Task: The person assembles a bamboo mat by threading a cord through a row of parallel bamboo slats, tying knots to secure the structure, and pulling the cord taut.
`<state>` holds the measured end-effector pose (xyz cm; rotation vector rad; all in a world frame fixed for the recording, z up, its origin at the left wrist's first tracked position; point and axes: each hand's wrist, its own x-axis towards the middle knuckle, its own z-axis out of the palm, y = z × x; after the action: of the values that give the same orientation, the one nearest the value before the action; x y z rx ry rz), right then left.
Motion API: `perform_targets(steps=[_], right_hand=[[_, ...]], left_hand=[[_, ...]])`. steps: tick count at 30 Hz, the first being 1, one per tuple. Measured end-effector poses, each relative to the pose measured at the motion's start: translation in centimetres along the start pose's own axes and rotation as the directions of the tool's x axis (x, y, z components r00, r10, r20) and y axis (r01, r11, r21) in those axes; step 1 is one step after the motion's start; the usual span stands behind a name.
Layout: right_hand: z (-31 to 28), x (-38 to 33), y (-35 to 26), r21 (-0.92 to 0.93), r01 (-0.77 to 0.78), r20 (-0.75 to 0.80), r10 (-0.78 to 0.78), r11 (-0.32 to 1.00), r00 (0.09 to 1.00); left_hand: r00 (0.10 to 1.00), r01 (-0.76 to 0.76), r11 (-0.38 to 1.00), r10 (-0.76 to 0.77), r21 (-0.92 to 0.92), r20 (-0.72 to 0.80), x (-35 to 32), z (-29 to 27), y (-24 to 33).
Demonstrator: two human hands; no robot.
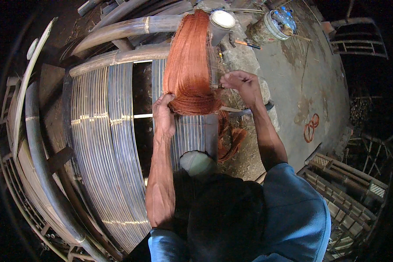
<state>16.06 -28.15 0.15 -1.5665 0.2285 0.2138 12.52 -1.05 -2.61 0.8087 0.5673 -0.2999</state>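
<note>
A thick bundle of reddish-orange fibre strands point(189, 56) drapes over the bamboo slats in front of me, its near end folded round. My left hand point(163, 111) is closed on the bundle's near left edge, thumb on top. To the right of it, my right hand point(244, 85) is raised with fingertips pinched together. Thin loose strands hang by those fingertips, but what they hold is too fine to make out. More orange strands point(231, 142) lie in a loose heap below the bundle's right side.
A slatted bamboo bench point(105, 144) stretches along the left, with thick bamboo poles point(126, 28) behind. A white-lidded container point(222, 19) stands beside the bundle. Farther right are an orange-handled tool point(248, 44), a bucket of plastic bottles point(273, 30) and small orange coils point(310, 129) on the floor.
</note>
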Motion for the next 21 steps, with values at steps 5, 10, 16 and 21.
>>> perform_targets(steps=[5,10,16,21], right_hand=[[-0.3,0.1,-0.5,0.102,-0.058,-0.078,0.066,0.993,0.995],[-1.3,-0.5,-2.0,-0.021,-0.03,-0.098,0.028,0.999,0.995],[-4.0,-1.1,-5.8,-0.357,-0.041,-0.183,-0.027,0.933,0.983],[0.7,-5.7,-16.0,-0.631,0.216,0.235,-0.082,0.745,0.969]], left_hand=[[1.0,-0.009,0.999,0.008,-0.048,-0.025,0.5,-0.4,-0.7],[0.996,-0.068,0.996,0.065,-0.057,-0.06,1.8,-1.4,-1.6],[0.981,-0.068,0.987,0.04,-0.144,-0.188,1.5,-3.3,0.4],[0.791,-0.604,0.459,0.443,0.651,0.422,-3.1,6.1,8.6]])
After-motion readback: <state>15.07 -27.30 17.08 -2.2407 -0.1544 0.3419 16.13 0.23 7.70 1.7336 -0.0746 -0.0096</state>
